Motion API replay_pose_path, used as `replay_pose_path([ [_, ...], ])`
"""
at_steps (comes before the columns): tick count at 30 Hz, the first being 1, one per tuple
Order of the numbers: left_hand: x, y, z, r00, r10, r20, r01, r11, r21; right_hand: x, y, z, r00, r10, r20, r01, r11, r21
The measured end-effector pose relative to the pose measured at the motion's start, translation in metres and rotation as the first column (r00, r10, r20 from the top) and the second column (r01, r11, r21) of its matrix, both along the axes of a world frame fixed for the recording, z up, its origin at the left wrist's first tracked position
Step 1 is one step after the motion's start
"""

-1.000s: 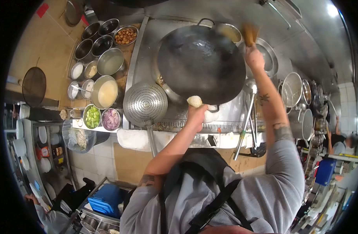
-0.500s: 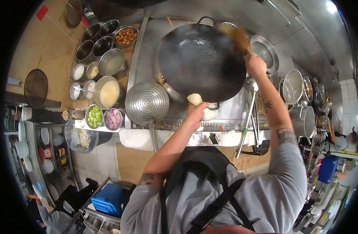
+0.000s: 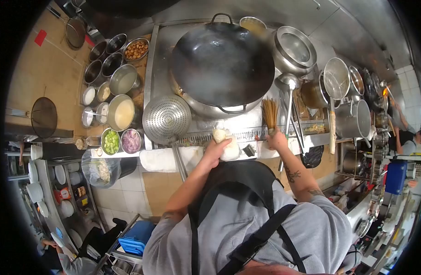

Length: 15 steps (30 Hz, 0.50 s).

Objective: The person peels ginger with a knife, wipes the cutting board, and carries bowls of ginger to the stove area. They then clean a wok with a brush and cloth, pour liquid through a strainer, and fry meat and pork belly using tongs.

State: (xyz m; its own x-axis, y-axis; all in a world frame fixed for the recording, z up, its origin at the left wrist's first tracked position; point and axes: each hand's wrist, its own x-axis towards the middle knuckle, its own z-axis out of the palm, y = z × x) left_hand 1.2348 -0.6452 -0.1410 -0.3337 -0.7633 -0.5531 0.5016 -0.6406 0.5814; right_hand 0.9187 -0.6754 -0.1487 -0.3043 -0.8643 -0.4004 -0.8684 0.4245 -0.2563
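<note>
My left hand point(image 3: 214, 153) is closed around a folded white cloth point(image 3: 230, 150) at the stove's front edge. A large black wok point(image 3: 222, 64) sits just beyond it, with faint steam over its dark inside. The cloth is apart from the wok's near handle point(image 3: 232, 110). My right hand point(image 3: 277, 139) grips a bamboo wok brush point(image 3: 270, 114), bristles pointing away from me, to the right of that handle. Left of the wok lies a perforated strainer ladle point(image 3: 167, 120), its handle over the front edge.
Steel bowls of liquids and seasonings, chopped celery point(image 3: 111, 141) and red onion point(image 3: 131, 140) stand at left. To the right are a ladle point(image 3: 288, 81), a basin point(image 3: 295, 48) and a long-handled strainer point(image 3: 336, 78). Other people appear at the far right and lower left.
My right hand has brought the brush from the wok's far right side down to the front edge. My left hand, with the cloth, has drawn back from the wok's near handle.
</note>
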Motion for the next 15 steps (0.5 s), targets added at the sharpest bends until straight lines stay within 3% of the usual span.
replay_pose_path([
  [2, 0.002, 0.008, -0.004, 1.0, -0.002, 0.022, 0.003, 1.0, -0.026, -0.015, -0.035, 0.027, 0.998, 0.015, -0.065, -0.012, 0.998, 0.059],
  [3, 0.004, 0.012, -0.003, 0.999, 0.005, 0.053, -0.003, 0.999, -0.032, -0.039, -0.063, 0.048, 0.947, -0.01, -0.32, -0.079, 0.962, -0.263],
  [4, 0.004, 0.013, -0.002, 0.996, 0.006, 0.089, -0.004, 1.0, -0.03, -0.045, -0.089, 0.136, 0.934, 0.125, -0.334, -0.303, 0.773, -0.558],
  [5, 0.006, 0.019, -0.003, 0.992, 0.001, 0.129, 0.001, 1.0, -0.018, -0.048, -0.102, 0.212, 0.925, 0.186, -0.333, -0.375, 0.603, -0.705],
  [6, 0.005, 0.024, -0.001, 0.987, 0.011, 0.162, -0.01, 1.0, -0.007, -0.051, -0.095, 0.273, 0.911, 0.242, -0.333, -0.412, 0.525, -0.745],
  [8, 0.004, 0.027, -0.003, 0.958, 0.008, 0.285, 0.006, 0.999, -0.046, -0.059, -0.056, 0.344, 0.847, 0.371, -0.381, -0.526, 0.479, -0.703],
  [9, 0.003, 0.03, 0.002, 0.969, -0.009, 0.245, 0.021, 0.999, -0.046, -0.062, -0.032, 0.358, 0.796, 0.452, -0.402, -0.598, 0.485, -0.639],
  [11, -0.001, 0.035, -0.009, 0.966, 0.037, 0.256, -0.013, 0.995, -0.097, -0.066, 0.009, 0.349, 0.703, 0.596, -0.389, -0.704, 0.502, -0.503],
  [15, -0.018, 0.032, 0.008, 0.978, 0.099, 0.184, -0.089, 0.994, -0.065, -0.069, 0.039, 0.293, 0.651, 0.702, -0.289, -0.752, 0.543, -0.374],
])
